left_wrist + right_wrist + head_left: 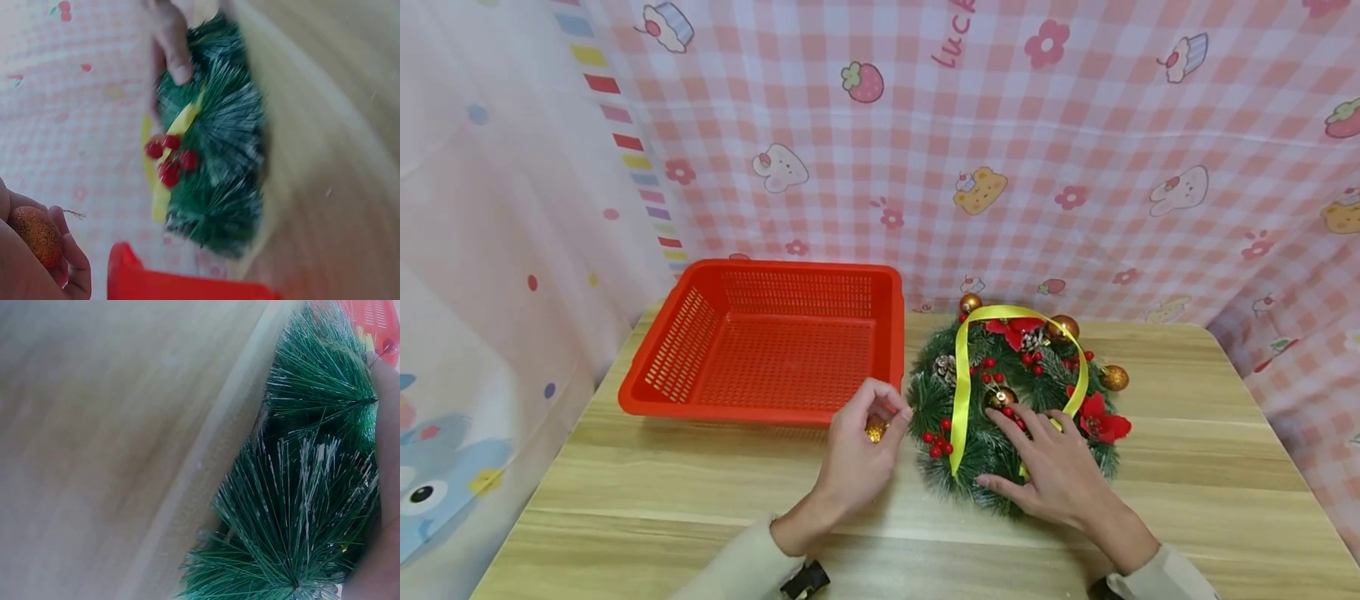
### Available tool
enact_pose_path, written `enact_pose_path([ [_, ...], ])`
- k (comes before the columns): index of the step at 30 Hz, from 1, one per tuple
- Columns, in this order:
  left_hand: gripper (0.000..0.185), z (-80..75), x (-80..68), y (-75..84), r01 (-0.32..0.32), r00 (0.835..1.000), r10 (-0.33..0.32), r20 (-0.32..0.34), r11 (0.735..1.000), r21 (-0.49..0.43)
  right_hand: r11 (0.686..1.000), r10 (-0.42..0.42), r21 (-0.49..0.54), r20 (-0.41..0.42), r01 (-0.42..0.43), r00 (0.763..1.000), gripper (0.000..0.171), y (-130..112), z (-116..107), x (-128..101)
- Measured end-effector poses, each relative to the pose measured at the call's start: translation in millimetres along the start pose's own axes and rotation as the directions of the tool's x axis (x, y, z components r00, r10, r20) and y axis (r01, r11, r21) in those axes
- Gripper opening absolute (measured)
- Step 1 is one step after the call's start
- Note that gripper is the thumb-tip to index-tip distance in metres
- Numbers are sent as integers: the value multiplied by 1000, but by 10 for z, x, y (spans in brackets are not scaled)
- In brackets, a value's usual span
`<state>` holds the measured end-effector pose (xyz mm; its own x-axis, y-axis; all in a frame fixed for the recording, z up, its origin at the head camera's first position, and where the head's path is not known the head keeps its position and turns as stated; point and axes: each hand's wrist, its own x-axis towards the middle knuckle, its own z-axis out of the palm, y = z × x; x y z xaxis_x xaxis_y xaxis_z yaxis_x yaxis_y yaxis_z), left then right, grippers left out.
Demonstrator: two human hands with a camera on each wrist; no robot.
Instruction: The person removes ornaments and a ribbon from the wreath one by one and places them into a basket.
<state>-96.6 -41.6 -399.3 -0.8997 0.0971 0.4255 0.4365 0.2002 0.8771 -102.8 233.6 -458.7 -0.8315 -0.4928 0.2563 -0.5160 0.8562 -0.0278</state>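
From where I stand, the left forearm angles up from the lower left, and its hand (861,446) is raised between the red basket (760,414) and the wreath (932,402). Its fingers curl round a gold bauble (876,430), and the thumb and forefinger tips come together just beside the greenery. A thin cord (75,214) sticks out past the fingers. The right forearm slants in from the lower right; that hand (1052,462) lies palm down over the wreath's near right part, fingers extended, thumb spread wide, forefinger tip at a darker ball (1000,398). A yellow ribbon (961,400) arches over the wreath, which lies on the bench (700,508) right of the basket.
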Motion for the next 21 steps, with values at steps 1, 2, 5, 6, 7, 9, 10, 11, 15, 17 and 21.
enact_pose_path([
  [1,16,-27,27,9,6,1000,-6,-7,1000,-1,1000,-1,0,-1,1,1000,86,0,1,1],
  [2,16,-56,54,16,15,1000,-15,-15,1000,1,1000,-2,1,-1,2,1000,86,0,2,1],
  [5,17,-146,127,27,42,998,-41,-36,999,14,1000,-2,0,0,2,1000,87,-1,4,1],
  [6,17,-175,148,30,46,998,-45,-43,999,16,1000,-1,0,0,1,1000,87,-1,4,1],
  [7,17,-203,167,31,50,998,-49,-50,999,19,1000,0,-1,1,0,1000,88,-2,4,0],
  [9,17,-259,201,23,60,996,-58,-61,998,29,1000,2,-4,1,-2,1000,89,-2,2,-2],
  [10,16,-286,217,14,64,996,-62,-65,997,32,1000,2,-3,1,-2,1000,89,-3,2,-2],
  [11,16,-313,233,10,70,995,-68,-70,997,33,1000,3,-4,2,-3,1000,90,-3,0,-3],
  [15,13,-426,298,-34,93,992,-89,-93,995,43,1000,0,-6,4,0,1000,91,-5,0,-3],
  [17,12,-482,335,-49,107,989,-101,-105,993,50,1000,1,-7,4,-1,1000,91,-4,-2,-4],
  [21,13,-589,397,-69,138,984,-130,-125,989,61,1000,3,-11,4,-3,1000,91,-2,-1,-6],
])
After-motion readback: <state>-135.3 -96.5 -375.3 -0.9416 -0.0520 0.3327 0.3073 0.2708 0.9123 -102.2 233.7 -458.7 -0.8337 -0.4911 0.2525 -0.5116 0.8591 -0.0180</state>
